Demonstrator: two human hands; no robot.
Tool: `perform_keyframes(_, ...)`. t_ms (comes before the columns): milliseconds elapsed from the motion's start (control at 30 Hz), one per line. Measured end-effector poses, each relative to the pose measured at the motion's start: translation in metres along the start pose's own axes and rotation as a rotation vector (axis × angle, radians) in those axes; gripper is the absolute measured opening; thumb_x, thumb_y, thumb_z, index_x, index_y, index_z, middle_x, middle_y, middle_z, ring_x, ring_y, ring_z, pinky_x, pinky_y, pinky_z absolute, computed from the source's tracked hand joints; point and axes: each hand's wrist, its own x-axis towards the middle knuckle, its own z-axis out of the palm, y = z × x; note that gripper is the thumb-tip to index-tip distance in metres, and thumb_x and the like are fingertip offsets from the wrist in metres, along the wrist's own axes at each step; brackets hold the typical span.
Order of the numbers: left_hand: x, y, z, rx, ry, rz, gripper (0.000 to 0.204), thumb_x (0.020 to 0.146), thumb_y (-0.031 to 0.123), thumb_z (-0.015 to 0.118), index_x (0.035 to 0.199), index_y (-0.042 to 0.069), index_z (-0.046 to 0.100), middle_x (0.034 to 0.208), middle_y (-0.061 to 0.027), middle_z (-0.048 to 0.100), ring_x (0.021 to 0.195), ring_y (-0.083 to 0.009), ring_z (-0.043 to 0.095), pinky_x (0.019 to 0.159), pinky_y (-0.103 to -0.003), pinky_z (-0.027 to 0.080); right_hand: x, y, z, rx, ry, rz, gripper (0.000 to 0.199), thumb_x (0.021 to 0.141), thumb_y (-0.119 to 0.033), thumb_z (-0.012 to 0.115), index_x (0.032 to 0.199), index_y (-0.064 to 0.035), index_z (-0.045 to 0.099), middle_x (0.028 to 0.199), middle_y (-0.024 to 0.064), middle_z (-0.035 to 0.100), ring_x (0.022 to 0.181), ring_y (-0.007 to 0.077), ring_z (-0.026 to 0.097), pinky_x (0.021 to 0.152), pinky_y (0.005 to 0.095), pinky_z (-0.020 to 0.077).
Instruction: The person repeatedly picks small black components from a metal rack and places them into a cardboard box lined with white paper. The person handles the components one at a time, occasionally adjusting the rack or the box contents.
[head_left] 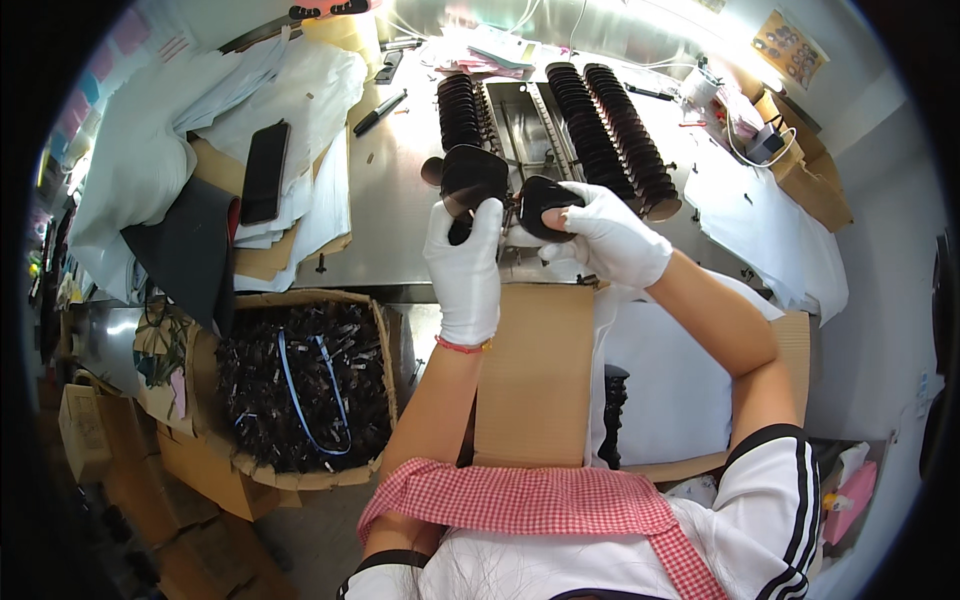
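Over the near edge of the metal table, my two white-gloved hands hold a pair of dark sunglasses (pixel 473 176) between them. My left hand (pixel 466 265) is closed on the lens at left, thumb on its near side. My right hand (pixel 612 238) pinches the other dark lens, its bare thumb tip pressed on the face. Fingers hide the joint between the lenses. Just beyond stands a metal rack (pixel 519 105), flanked by long rows of dark lenses (pixel 590 130). A smaller dark round piece (pixel 432 171) shows beside the left lens.
A black phone (pixel 265 172) lies on papers (pixel 280 90) at left, near a black marker (pixel 380 113). Below the table edge, a carton (pixel 385 345) holds many dark small parts and a blue strap. White sheets (pixel 770 225) and a cardboard box (pixel 815 175) occupy the right.
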Motion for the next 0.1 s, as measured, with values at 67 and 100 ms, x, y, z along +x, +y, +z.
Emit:
perform_keyframes(67, 0.005, -0.01, -0.016, 0.202, -0.017, 0.141, 0.017, 0.092, 0.009, 0.068, 0.108, 0.004, 0.064, 0.102, -0.0021, 0.063, 0.085, -0.0102, 0.058, 0.078, -0.024, 0.048, 0.004, 0.026, 0.006, 0.088, 0.039, 0.024, 0.034, 0.093, -0.002, 0.061, 0.126, 0.0037, 0.056, 0.121, 0.0098, 0.063, 0.111, 0.0176, 0.063, 0.085, 0.0359, 0.0597)
perform_keyframes(100, 0.009, -0.015, -0.026, 0.361, -0.006, 0.214, 0.017, 0.092, 0.012, 0.069, 0.108, 0.007, 0.065, 0.105, -0.0045, 0.063, 0.087, -0.0114, 0.058, 0.081, -0.028, 0.049, 0.01, 0.039, 0.01, 0.067, 0.026, 0.035, 0.04, 0.093, -0.006, 0.063, 0.131, 0.0001, 0.053, 0.124, 0.0074, 0.062, 0.117, 0.0182, 0.06, 0.092, 0.0373, 0.057)
